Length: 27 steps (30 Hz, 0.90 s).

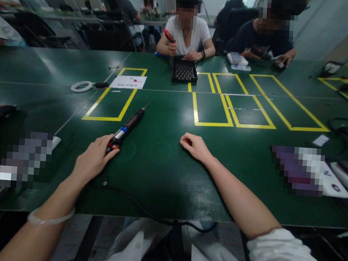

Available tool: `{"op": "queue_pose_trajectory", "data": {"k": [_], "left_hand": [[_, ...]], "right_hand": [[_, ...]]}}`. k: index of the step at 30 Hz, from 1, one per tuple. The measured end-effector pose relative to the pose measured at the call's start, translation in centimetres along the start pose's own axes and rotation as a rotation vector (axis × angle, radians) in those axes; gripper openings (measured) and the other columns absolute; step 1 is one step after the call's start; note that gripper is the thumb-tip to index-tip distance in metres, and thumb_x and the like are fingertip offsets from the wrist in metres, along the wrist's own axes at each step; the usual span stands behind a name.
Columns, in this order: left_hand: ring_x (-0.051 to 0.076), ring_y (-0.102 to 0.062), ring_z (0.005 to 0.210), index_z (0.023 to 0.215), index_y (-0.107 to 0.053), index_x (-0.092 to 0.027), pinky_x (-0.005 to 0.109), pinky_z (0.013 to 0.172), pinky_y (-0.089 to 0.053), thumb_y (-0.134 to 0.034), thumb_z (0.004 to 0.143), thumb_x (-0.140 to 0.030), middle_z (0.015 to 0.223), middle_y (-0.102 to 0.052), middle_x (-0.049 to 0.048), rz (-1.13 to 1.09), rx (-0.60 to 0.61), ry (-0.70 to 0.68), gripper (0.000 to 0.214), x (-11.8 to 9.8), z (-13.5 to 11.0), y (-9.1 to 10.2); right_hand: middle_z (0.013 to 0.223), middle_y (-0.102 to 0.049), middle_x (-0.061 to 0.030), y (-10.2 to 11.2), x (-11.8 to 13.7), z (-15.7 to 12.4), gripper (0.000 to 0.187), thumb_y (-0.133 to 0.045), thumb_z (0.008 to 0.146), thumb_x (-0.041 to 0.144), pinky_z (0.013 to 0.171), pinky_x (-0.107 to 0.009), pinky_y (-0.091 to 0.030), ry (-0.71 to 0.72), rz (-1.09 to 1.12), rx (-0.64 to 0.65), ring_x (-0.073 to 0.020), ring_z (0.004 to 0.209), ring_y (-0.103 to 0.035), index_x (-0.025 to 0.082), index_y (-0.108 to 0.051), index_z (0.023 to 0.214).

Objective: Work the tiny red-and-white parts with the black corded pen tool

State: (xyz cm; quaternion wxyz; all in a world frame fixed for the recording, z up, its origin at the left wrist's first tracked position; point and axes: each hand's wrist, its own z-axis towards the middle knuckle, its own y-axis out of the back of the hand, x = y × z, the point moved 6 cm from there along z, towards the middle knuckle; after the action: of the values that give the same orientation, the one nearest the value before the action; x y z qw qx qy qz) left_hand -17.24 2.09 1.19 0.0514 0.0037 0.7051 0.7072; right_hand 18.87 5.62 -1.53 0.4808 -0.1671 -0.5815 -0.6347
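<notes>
My left hand (96, 155) is closed around the rear end of an electric screwdriver (128, 124). The screwdriver lies slantwise over the green table, its thin bit pointing away from me to the right. It has a dark body with a silver and blue band and some red near my fingers. My right hand (196, 145) rests on the table to the right, fingers curled into a loose fist, with no object showing in it. A dark cord (133, 201) runs from near my left hand along the table's front edge.
Yellow tape rectangles (213, 124) mark the green table (159, 165). A white paper (129, 82) and a coiled white cable (81, 86) lie ahead left. Across from me a person works at a black tray (184, 70); another holds a dark tool. Blurred-out items lie at both sides.
</notes>
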Motion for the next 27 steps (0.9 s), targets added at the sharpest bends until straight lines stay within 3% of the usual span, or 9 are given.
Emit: {"op": "queue_pose_trajectory", "data": {"k": [5, 10, 13, 15, 18, 20, 27], "left_hand": [[0.035, -0.051, 0.123, 0.143, -0.033, -0.013, 0.046, 0.099, -0.044, -0.032, 0.093, -0.058, 0.143, -0.046, 0.0191, 0.093, -0.011, 0.180, 0.067, 7.9, -1.8, 0.7], [0.032, -0.051, 0.124, 0.141, -0.032, -0.015, 0.041, 0.100, -0.042, -0.028, 0.093, -0.057, 0.142, -0.048, 0.0204, 0.192, 0.014, 0.288, 0.064, 11.5, -3.1, 1.8], [0.033, -0.053, 0.117, 0.142, -0.029, -0.022, 0.041, 0.093, -0.044, -0.024, 0.093, -0.057, 0.142, -0.049, 0.0165, 0.273, 0.048, 0.355, 0.061, 11.3, -3.9, 2.6], [0.033, -0.053, 0.112, 0.140, -0.032, -0.024, 0.040, 0.091, -0.044, -0.023, 0.092, -0.058, 0.137, -0.053, 0.0135, 0.367, -0.010, 0.345, 0.059, 10.1, -4.4, 3.6], [0.032, -0.053, 0.107, 0.127, -0.046, -0.021, 0.036, 0.086, -0.044, -0.022, 0.092, -0.057, 0.123, -0.059, 0.0141, 0.458, -0.114, 0.306, 0.056, 8.2, -4.9, 4.8], [0.031, -0.054, 0.102, 0.116, -0.054, -0.019, 0.034, 0.079, -0.044, -0.020, 0.092, -0.056, 0.115, -0.061, 0.0150, 0.447, -0.118, 0.301, 0.056, 7.6, -4.9, 4.9], [0.027, -0.060, 0.092, 0.112, -0.060, -0.021, 0.029, 0.059, -0.037, -0.018, 0.092, -0.055, 0.109, -0.064, 0.0117, 0.405, -0.042, 0.403, 0.057, 8.6, -4.6, 4.7]], "right_hand": [[0.071, -0.059, 0.0007, 0.0, 0.1, 0.0, 0.012, -0.055, 0.088, 0.026, 0.062, -0.022, -0.035, -0.011, -0.004, 0.011, -0.0112, 0.064, -0.051, 0.017, -0.062, 0.084], [0.065, -0.054, 0.0026, -0.6, 0.9, -0.1, 0.017, -0.056, 0.088, 0.031, 0.058, -0.022, -0.035, -0.024, 0.195, 0.059, -0.0096, 0.059, -0.046, 0.016, -0.060, 0.081], [0.062, -0.051, 0.0040, -1.2, 1.1, -0.3, 0.021, -0.057, 0.087, 0.035, 0.056, -0.021, -0.033, -0.051, 0.264, 0.095, -0.0088, 0.056, -0.043, 0.016, -0.059, 0.079], [0.060, -0.049, 0.0046, -1.4, 1.2, -0.3, 0.022, -0.058, 0.086, 0.035, 0.055, -0.021, -0.032, -0.063, 0.273, 0.096, -0.0084, 0.055, -0.041, 0.016, -0.059, 0.077], [0.059, -0.046, 0.0051, -1.5, 1.2, -0.3, 0.024, -0.058, 0.086, 0.036, 0.055, -0.021, -0.030, -0.074, 0.279, 0.079, -0.0079, 0.055, -0.038, 0.015, -0.058, 0.075], [0.059, -0.045, 0.0053, -1.4, 1.2, -0.2, 0.025, -0.058, 0.086, 0.037, 0.054, -0.021, -0.029, -0.076, 0.272, 0.073, -0.0078, 0.054, -0.038, 0.015, -0.057, 0.074], [0.059, -0.049, 0.0045, -1.6, 0.9, 0.0, 0.027, -0.055, 0.088, 0.038, 0.055, -0.021, -0.031, -0.103, 0.247, 0.092, -0.0085, 0.055, -0.042, 0.016, -0.056, 0.073]]}}
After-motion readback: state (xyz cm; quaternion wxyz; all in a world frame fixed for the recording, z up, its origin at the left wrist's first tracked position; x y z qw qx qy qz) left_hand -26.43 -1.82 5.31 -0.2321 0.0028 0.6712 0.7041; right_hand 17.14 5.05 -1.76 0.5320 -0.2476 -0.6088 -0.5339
